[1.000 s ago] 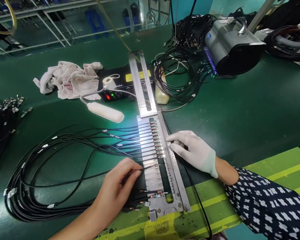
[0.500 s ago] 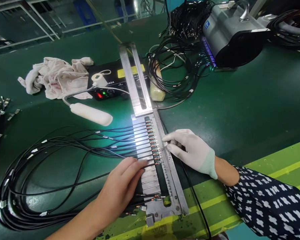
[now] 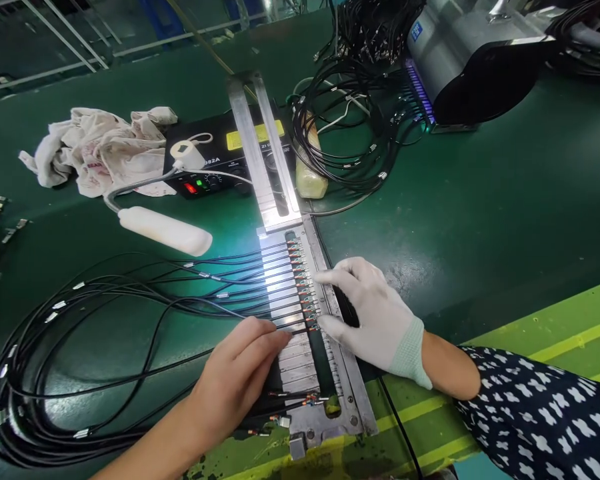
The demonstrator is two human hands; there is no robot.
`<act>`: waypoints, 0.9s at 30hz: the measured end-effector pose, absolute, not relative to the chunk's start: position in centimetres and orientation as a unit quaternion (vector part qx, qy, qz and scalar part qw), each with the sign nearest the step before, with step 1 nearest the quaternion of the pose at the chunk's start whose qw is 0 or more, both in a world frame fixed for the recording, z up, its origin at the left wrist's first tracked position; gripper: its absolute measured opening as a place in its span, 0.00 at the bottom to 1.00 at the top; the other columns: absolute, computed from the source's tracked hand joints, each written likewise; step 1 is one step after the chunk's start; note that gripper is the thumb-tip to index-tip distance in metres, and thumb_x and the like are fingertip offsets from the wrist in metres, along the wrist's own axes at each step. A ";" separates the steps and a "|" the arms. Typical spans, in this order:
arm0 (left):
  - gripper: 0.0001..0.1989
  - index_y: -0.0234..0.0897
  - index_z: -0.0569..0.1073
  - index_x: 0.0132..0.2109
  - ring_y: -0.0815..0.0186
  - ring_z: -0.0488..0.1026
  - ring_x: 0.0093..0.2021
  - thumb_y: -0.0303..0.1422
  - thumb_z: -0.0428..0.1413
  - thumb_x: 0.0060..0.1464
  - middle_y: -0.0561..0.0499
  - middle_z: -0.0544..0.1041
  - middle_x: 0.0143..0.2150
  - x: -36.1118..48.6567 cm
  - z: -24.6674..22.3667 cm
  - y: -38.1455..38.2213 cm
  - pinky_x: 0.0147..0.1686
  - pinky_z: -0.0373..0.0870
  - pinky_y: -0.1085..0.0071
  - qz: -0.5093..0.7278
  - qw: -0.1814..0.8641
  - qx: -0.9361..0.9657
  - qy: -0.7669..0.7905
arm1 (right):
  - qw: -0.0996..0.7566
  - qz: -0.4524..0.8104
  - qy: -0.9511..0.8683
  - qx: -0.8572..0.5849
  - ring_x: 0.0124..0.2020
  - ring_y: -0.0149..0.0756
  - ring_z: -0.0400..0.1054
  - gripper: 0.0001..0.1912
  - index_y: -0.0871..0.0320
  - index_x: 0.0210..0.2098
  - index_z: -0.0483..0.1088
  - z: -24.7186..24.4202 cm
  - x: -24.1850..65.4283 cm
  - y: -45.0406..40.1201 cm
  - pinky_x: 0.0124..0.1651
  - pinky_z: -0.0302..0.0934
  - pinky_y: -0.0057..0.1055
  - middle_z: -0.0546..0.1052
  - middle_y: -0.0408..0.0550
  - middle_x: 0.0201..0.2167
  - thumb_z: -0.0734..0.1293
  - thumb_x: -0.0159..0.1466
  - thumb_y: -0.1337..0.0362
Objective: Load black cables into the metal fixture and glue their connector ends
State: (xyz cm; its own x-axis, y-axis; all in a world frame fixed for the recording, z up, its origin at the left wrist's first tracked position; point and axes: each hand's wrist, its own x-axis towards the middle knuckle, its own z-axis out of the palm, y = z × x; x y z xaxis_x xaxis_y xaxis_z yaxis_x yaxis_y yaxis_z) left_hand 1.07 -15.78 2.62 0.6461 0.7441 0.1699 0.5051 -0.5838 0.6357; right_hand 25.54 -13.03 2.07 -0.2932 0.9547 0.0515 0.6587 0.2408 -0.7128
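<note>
My left hand point(image 3: 237, 373), bare, reaches in from the lower left with thumb and fingers pinched on a black cable point(image 3: 300, 331) at the slotted metal fixture point(image 3: 299, 363). That cable's end, with thin coloured wires, crosses the fixture's channel. Above it, several more black cables point(image 3: 280, 275) lie side by side in the slots, ends lined up. My right hand point(image 3: 375, 313), in a white glove, is over the fixture's right rail point(image 3: 343, 360). Its thumb and forefinger are spread, the thumb tip near the pinched cable's end and the forefinger near the ends higher up.
A coil of black cables point(image 3: 35, 373) spreads at left. A white lamp point(image 3: 165, 230) shines on the fixture, whose slotted metal arm point(image 3: 247, 133) is tilted back. Behind stand a black control box point(image 3: 220, 157), a crumpled cloth point(image 3: 113, 150) and a grey machine point(image 3: 475, 67) with purple light.
My right thumb and forefinger have spread apart, and the thumb has come down toward the lowest cable ends in the row. My left hand keeps its pinch. The camera view has shifted slightly.
</note>
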 end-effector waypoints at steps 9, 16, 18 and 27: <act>0.25 0.33 0.59 0.65 0.66 0.62 0.36 0.20 0.45 0.63 0.46 0.67 0.40 0.1 2.2 -17.9 0.34 0.63 0.72 0.122 0.185 0.895 0.388 | 0.252 0.284 -0.756 -0.534 0.48 0.42 0.61 0.23 0.50 0.50 0.68 1.8 25.5 -12.7 0.56 0.57 0.46 0.65 0.46 0.43 0.71 0.54 0.66; 0.21 0.44 0.59 0.63 0.67 0.67 0.40 0.25 0.45 0.65 0.49 0.70 0.41 -0.4 3.7 -18.0 0.40 0.66 0.73 0.134 0.330 0.824 0.441 | 0.242 0.290 -0.761 -0.527 0.51 0.44 0.61 0.23 0.50 0.52 0.66 1.8 26.0 -13.4 0.55 0.59 0.46 0.65 0.47 0.47 0.70 0.57 0.66; 0.16 0.43 0.62 0.58 0.67 0.68 0.41 0.28 0.48 0.65 0.50 0.70 0.41 -1.0 4.4 -18.6 0.41 0.67 0.73 0.123 0.358 0.800 0.466 | 0.241 0.295 -0.769 -0.514 0.53 0.43 0.60 0.22 0.50 0.52 0.65 1.9 26.3 -13.9 0.56 0.58 0.46 0.65 0.48 0.49 0.68 0.59 0.67; 0.10 0.39 0.65 0.36 0.67 0.68 0.33 0.32 0.44 0.66 0.51 0.69 0.34 -1.4 5.0 -19.8 0.33 0.64 0.74 0.061 0.337 0.797 0.497 | 0.245 0.274 -0.771 -0.521 0.53 0.44 0.61 0.19 0.50 0.51 0.65 1.7 26.3 -14.2 0.57 0.57 0.49 0.66 0.48 0.51 0.67 0.61 0.67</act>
